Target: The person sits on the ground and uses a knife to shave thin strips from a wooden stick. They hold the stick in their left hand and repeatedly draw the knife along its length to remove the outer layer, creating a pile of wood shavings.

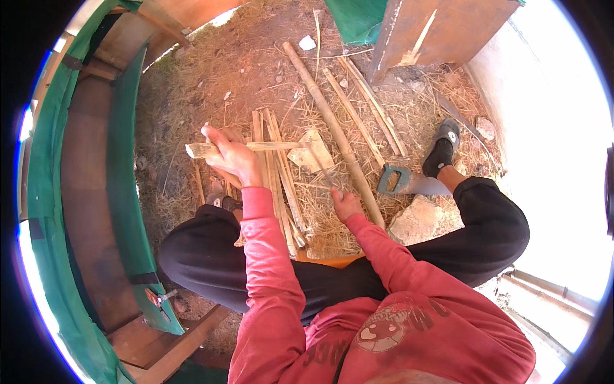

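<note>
My left hand (234, 155) is closed around a split bamboo stick (275, 146), held nearly level, its thick pale end sticking out to the left. My right hand (346, 203) grips a knife (323, 165), whose thin blade points up and away toward the stick's right end. Blade and stick end meet or nearly meet; I cannot tell whether they touch. Just behind them, a pale flat stone (311, 153) lies on the ground. Several split bamboo strips (280, 182) lie on the straw below my left hand.
Past my right hand lies a long bamboo pole (332, 125), with more split lengths (371, 102) beyond. A handsaw (409, 182) with a green handle rests by my right foot (441, 150), near a large rock (417, 219). Green-covered boards (125, 166) stand at the left.
</note>
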Demonstrator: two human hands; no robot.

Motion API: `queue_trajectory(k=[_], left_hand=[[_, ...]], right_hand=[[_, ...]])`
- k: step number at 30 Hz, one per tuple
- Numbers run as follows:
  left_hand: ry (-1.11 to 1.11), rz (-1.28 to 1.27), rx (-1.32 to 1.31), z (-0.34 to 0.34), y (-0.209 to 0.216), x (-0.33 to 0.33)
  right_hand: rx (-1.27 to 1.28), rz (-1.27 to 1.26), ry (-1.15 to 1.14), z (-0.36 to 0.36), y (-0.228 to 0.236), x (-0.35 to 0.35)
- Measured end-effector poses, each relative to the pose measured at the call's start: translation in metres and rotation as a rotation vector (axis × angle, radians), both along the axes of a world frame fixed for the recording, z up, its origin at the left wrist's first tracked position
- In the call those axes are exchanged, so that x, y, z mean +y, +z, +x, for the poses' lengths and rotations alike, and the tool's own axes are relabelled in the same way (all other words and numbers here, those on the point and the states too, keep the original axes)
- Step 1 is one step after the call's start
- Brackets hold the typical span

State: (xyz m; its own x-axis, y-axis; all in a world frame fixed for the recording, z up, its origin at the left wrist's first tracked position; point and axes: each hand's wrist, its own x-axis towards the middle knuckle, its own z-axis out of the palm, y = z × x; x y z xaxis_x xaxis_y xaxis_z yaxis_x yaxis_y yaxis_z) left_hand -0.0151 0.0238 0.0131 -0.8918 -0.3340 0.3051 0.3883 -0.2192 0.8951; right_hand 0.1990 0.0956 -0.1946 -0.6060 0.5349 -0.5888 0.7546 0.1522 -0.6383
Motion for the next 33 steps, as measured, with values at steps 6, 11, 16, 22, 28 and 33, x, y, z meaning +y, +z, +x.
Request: queue_trajectory(k=[6,11,16,22,28,33], left_hand=[[0.038,0.002,0.014,-0.007,-0.005,-0.003],[0.009,0.014,-0.008,-0.009,0.004,-0.004],[0.000,-0.099,-0.028,-0.035,0.008,-0.017],[-0.414,-0.241,-0.221,-0.096,0.026,-0.042],[-0.336,-1.034,-0.088,-0.213,-0.094,-0.070],[-0.139,-1.488,0.225,-0.156,-0.235,0.001]], right_hand=[[0.080,0.029,-0.082,0.005,-0.006,-0.006],[-0.033,0.037,0.026,0.005,-0.005,-0.013],[-0.089,0.044,-0.041,0.012,-0.045,-0.016],[0.145,-0.128,-0.307,-0.017,0.024,0.029],[0.278,-0.091,-0.530,-0.025,0.035,0.068],[0.522,-0.011,-0.777,-0.023,0.055,0.097]])
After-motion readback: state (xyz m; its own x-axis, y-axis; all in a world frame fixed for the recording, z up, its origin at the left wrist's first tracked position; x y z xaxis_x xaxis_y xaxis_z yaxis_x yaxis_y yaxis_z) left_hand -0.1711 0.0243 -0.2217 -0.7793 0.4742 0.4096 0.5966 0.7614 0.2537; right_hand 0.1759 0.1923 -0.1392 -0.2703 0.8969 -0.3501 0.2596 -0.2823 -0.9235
